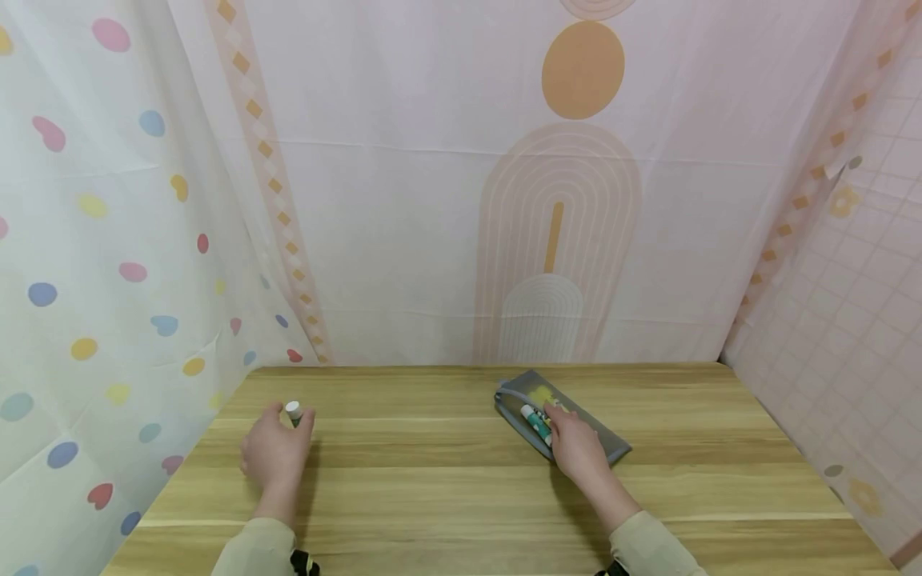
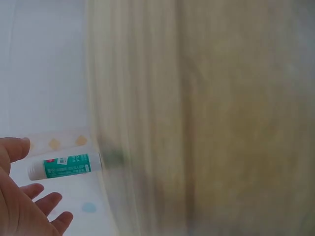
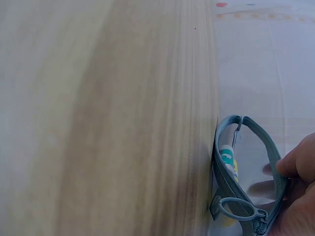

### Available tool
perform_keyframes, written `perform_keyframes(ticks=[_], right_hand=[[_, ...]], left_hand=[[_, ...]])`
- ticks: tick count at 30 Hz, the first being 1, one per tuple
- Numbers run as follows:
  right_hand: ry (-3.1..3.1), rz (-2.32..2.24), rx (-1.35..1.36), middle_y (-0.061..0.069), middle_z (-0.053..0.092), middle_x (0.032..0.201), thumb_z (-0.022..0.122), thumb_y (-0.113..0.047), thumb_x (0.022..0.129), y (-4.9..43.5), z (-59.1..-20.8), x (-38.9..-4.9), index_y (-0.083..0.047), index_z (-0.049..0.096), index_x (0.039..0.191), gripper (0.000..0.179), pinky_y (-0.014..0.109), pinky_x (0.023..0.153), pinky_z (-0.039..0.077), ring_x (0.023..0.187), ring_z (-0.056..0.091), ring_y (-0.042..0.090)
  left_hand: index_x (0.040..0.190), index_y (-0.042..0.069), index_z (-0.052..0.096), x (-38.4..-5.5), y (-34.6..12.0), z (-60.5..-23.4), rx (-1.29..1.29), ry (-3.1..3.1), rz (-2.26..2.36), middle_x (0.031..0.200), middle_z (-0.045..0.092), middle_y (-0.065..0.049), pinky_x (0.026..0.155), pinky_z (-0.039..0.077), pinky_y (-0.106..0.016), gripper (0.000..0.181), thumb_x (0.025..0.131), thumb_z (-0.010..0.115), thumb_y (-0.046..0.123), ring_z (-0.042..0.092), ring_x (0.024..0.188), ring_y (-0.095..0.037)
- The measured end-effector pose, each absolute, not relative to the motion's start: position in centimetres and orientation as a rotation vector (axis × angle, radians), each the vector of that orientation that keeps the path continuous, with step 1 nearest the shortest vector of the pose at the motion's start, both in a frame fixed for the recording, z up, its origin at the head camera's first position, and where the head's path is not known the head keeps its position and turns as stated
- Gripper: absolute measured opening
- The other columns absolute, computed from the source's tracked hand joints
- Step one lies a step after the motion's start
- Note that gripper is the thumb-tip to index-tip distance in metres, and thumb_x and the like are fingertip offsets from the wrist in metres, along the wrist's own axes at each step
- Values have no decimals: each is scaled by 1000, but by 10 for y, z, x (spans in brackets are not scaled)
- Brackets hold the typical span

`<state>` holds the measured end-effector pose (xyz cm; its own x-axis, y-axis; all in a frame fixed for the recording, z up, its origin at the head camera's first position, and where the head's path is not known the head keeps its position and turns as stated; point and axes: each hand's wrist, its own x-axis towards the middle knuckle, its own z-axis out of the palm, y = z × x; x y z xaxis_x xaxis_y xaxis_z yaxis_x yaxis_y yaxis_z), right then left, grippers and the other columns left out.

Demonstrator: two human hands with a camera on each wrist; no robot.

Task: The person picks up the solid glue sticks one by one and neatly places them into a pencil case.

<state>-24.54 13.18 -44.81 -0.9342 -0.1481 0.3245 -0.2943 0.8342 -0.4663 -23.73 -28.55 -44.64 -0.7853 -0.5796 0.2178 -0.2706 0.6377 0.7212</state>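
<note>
At the left of the table, a green-and-white glue stick (image 1: 293, 410) stands upright with its white cap up. My left hand (image 1: 278, 450) is around it, thumb and fingers spread; in the left wrist view gaps show between them and the glue stick (image 2: 68, 166). On the right, my right hand (image 1: 579, 448) holds the edge of a grey mesh zip pouch (image 1: 611, 442). The right wrist view shows thumb and fingers pinching the rim of the unzipped pouch (image 3: 220, 169). Inside lies another green-and-white glue stick (image 1: 536, 424), beside something yellow (image 3: 236, 169).
The wood-grain table (image 1: 403, 480) ends at a pale hanging curtain (image 1: 389, 240) at the back. A dotted curtain (image 1: 94, 240) hangs at the left and a grid-patterned one (image 1: 850, 320) at the right. The pouch's zip pull ring (image 3: 237, 208) hangs at its near end.
</note>
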Motion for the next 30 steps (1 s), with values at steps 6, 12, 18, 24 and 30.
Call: perform_keyframes(ticks=[6, 12, 18, 24, 30], right_hand=[[-2746, 785, 332, 28, 65, 117, 58, 3, 95, 133, -448, -245, 6, 61, 128, 33, 68, 88, 48, 110, 57, 54], [-2737, 776, 343, 28, 64, 118, 59, 4, 95, 133, -448, -246, 6, 61, 127, 32, 68, 87, 48, 109, 58, 54], [-2734, 765, 343, 28, 65, 117, 58, 4, 94, 133, -449, -246, 6, 62, 125, 31, 67, 87, 49, 108, 59, 54], [-2729, 763, 350, 28, 65, 117, 58, 4, 94, 133, -449, -247, 7, 62, 125, 31, 66, 87, 49, 108, 59, 53], [-2736, 768, 345, 28, 64, 119, 58, 4, 95, 134, -449, -248, 6, 61, 127, 32, 66, 87, 49, 108, 58, 54]], left_hand=[[137, -6, 48, -240, -286, -448, 653, -2430, -980, 136, 51, -31, 97, 31, -70, 56, 96, 61, 31, 43, 120, -57], [132, -10, 51, -243, -289, -452, 622, -2373, -1050, 127, 58, -30, 97, 41, -63, 47, 96, 60, 19, 51, 117, -51], [127, -9, 55, -244, -290, -455, 614, -2340, -1082, 122, 60, -30, 93, 43, -61, 39, 96, 58, 16, 53, 114, -50], [123, -9, 57, -246, -292, -456, 596, -2303, -1093, 114, 62, -30, 89, 44, -59, 34, 97, 56, 13, 57, 104, -46], [120, -11, 58, -246, -292, -457, 590, -2269, -1116, 109, 62, -32, 90, 44, -59, 32, 97, 56, 11, 57, 101, -46]])
